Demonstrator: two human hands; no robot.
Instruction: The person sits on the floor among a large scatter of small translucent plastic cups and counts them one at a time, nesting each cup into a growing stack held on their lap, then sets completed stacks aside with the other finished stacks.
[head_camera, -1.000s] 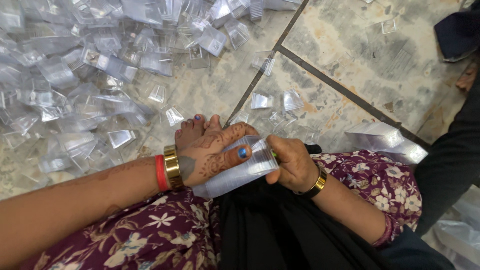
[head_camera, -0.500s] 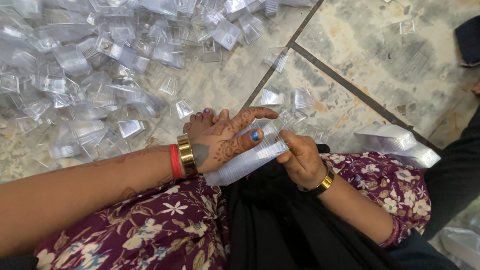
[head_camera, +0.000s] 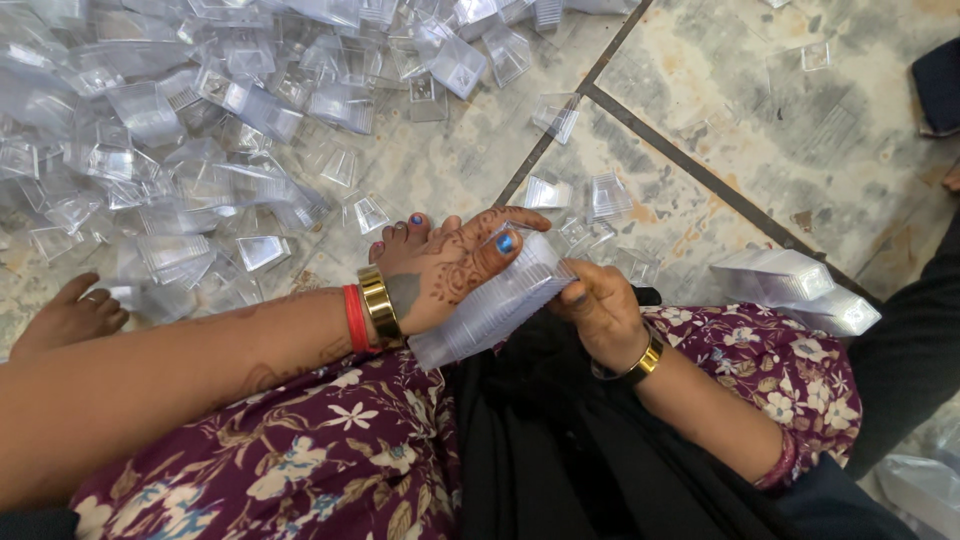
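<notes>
Cups everywhere, basically. Both hands are wrapped round one long stack of clear plastic cups held across the lap: the left hand grips it from above with its thumb over the top, and the right hand closes on the far end, fingers curled under. The stack lies tilted, lower end toward the left wrist with its bangles. Just past the hands, loose cups sit scattered on the stone floor, right in the way of bare toes. A big pile of the same cups fills the upper left. Two more stacks lie on the floor to the right, just beside the flowered knee. Another foot shows at the left edge.
</notes>
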